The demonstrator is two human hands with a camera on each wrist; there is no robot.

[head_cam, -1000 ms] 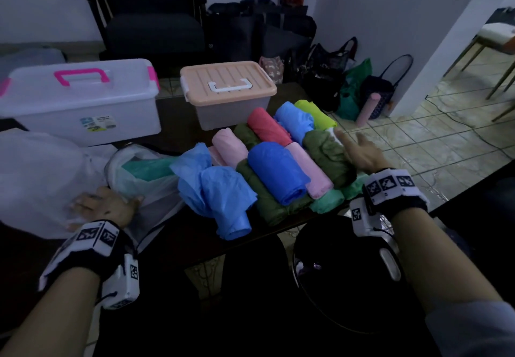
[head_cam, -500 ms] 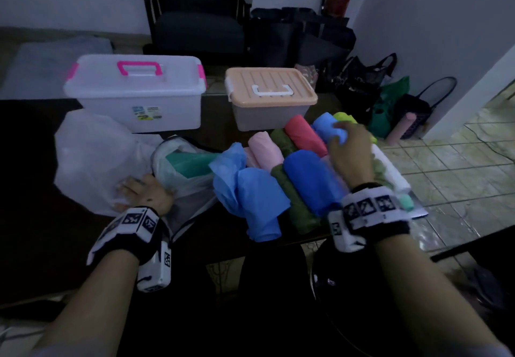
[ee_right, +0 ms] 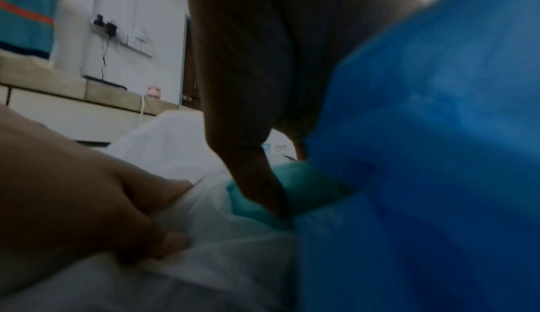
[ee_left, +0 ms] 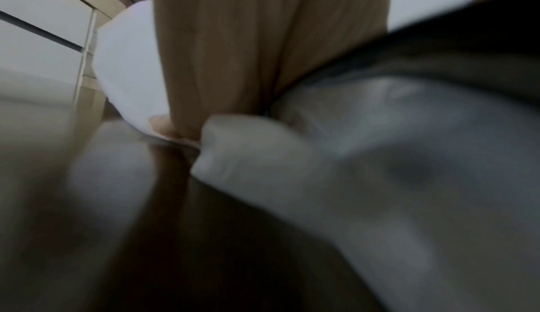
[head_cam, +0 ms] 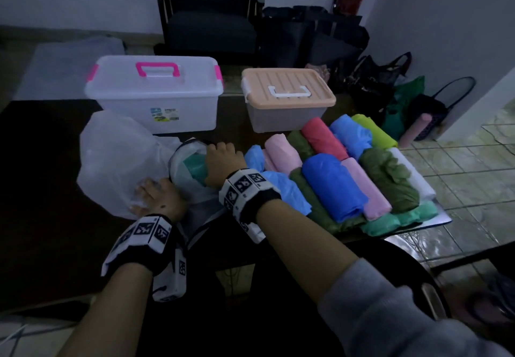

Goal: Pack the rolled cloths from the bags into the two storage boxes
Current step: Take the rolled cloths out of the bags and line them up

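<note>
A white plastic bag [head_cam: 192, 189] lies open on the dark table with a teal rolled cloth [head_cam: 192, 168] inside. My right hand [head_cam: 216, 156] reaches into its mouth, fingers curled over the teal cloth [ee_right: 309, 187] and the thumb [ee_right: 257, 178] against it. My left hand [head_cam: 152, 196] grips the bag's plastic [ee_right: 222, 229] at the near left. Several rolled cloths [head_cam: 331, 186] in blue, pink, red and green lie in a pile on the right. A clear storage box with pink handle [head_cam: 156, 92] and a peach-lidded storage box [head_cam: 287, 97] stand shut at the back.
A second, puffed-up clear bag [head_cam: 117, 156] sits left of the open one. A loose blue cloth [head_cam: 287, 189] lies just right of my right wrist. Behind the table stand a dark armchair [head_cam: 209, 22] and several bags on the floor [head_cam: 390, 86]. The table's edge is at the right.
My right hand has left the pile of rolled cloths and moved left into the mouth of the bag, onto the teal cloth. The left hand has stayed on the bag.
</note>
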